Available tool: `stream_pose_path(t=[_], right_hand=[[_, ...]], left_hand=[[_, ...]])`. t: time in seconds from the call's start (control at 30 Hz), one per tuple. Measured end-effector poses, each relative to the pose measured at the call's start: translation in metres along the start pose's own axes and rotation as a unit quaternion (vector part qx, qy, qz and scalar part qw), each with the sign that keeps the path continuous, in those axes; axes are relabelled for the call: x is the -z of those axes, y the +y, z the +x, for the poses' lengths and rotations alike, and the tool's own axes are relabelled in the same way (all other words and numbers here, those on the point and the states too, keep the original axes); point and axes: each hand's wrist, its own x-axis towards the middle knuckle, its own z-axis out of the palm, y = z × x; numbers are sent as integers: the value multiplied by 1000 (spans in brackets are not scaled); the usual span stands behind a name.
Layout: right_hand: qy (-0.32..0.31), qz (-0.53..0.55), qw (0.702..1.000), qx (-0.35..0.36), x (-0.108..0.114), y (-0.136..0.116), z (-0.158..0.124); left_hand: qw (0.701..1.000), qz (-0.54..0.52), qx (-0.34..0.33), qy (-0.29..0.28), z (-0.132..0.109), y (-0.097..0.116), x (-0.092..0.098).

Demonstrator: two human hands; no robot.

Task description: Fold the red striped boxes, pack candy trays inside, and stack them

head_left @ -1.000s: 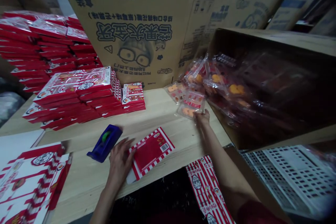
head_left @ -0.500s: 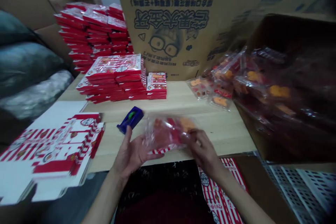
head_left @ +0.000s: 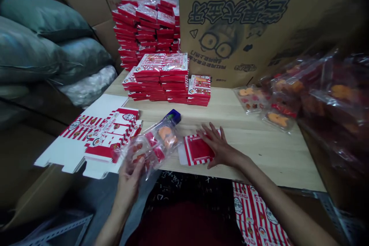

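My left hand is closed on the lower left end of a clear plastic candy pack, with its thumb on top. Orange and reddish-brown pieces show through the film. My right hand has its fingers spread over a small red-and-white box lying on the table. The fingertips reach the box's upper edge; whether they press on it I cannot tell. Just behind the candy pack is a blue tape dispenser, partly covered by the pack.
Flat unfolded cartons lie at the left. Stacks of red-and-white boxes stand behind, before a large cardboard box. More candy packs are heaped at the right. A striped printed sheet sits below the table edge.
The candy pack has moved left in my left hand. My right hand has let go of it and spread over the small box, which now shows uncovered. The view has swung left.
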Motion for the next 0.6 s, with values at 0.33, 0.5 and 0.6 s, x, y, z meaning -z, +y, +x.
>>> stream_pose_path(t=[0.33,0.5,0.6], right_hand=[[-113,23,991,-73,-32,21,15],[-103,31,993,-51,-34,18,8],[-104,33,993,-43,-35,16,7]], left_hand=[[993,-10,116,-25,-23,-43,-1],[965,-33,235,-109,-3,-40,15],[945,-25,267,-188,16,-37,21]])
